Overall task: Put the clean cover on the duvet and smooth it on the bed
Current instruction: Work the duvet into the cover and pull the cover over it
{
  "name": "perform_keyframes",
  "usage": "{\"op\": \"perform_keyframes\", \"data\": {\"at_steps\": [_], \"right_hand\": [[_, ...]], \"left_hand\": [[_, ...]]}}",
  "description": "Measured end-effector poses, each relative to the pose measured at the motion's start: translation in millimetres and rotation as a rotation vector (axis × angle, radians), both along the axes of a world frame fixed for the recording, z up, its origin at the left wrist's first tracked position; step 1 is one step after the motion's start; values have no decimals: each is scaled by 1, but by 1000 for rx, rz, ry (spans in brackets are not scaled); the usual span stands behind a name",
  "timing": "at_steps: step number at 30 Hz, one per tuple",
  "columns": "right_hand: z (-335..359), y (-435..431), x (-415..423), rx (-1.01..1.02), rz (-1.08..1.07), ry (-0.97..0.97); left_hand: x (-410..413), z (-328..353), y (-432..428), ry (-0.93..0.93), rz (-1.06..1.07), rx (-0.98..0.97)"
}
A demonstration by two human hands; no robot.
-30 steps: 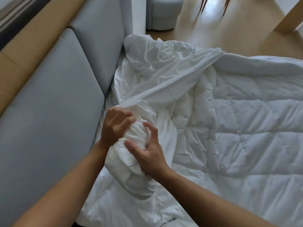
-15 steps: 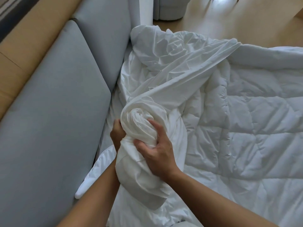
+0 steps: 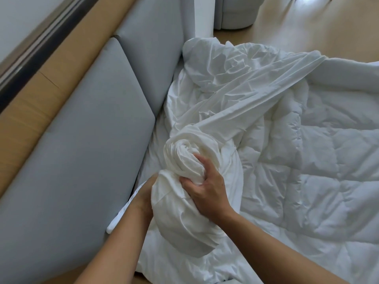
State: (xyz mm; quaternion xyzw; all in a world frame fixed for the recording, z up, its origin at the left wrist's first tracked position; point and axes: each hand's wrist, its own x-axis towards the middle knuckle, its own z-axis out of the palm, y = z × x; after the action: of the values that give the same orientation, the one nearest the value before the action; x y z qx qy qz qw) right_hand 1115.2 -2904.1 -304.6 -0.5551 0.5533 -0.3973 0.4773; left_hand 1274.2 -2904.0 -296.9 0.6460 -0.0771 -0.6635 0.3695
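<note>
Grey headboard (image 3: 82,140) on the left; beside it our left hand (image 3: 146,194) sits against the bunched cover (image 3: 184,152) at frame centre, fingers hidden, so we can't tell its grip. Our right hand (image 3: 207,187) clutches the twisted folds; the quilted duvet (image 3: 307,171) spreads right.

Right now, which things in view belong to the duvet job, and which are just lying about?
Job: cover, bunched into a roll; quilted duvet spread beside it; right hand gripping the roll; left hand against its left side, fingers hidden.
Lying about: grey padded headboard; grey upholstered seat; wooden floor.
</note>
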Motion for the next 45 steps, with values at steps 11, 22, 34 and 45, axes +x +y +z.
{"op": "perform_keyframes", "data": {"at_steps": [11,22,34,45], "right_hand": [[-18,22,-22,-170,108,135],[-15,12,-42,-114,52,241],[-69,-81,15,723,52,-370],[-204,-186,-50,627,-700,177]], "left_hand": [[-31,24,-27,163,-329,-103],[-14,76,-61,-364,-323,-305],[21,68,-68,-493,-346,-310],[91,-1,-104,-512,-469,-396]]}}
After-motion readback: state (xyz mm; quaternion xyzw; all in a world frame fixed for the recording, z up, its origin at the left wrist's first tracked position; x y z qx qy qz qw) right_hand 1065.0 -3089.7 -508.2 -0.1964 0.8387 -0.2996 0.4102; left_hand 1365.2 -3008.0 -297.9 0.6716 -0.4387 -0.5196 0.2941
